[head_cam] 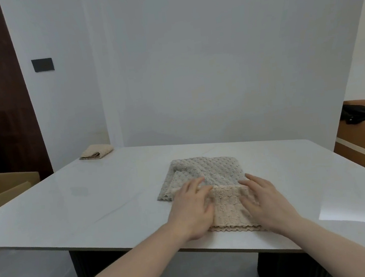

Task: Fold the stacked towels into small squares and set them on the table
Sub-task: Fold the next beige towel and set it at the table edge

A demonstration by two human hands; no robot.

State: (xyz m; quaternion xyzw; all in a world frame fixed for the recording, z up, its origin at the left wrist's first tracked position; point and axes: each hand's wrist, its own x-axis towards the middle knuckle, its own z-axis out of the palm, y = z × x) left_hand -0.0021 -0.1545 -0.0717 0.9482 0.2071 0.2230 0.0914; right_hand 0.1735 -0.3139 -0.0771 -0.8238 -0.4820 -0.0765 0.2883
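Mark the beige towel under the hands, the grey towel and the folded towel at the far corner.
beige towel [226, 204], head view, middle of its top.
grey towel [212, 165], head view, far half.
folded towel [96, 151], head view, top face.

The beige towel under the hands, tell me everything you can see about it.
The beige towel is a soft, bumpy-textured cloth with a scalloped edge along its near side. It is folded into a narrow band and lies flat near the front edge of the white table, its far end overlapping the grey towel. The left hand and the right hand rest on its two sides with fingers spread and fairly straight, pressing it down.
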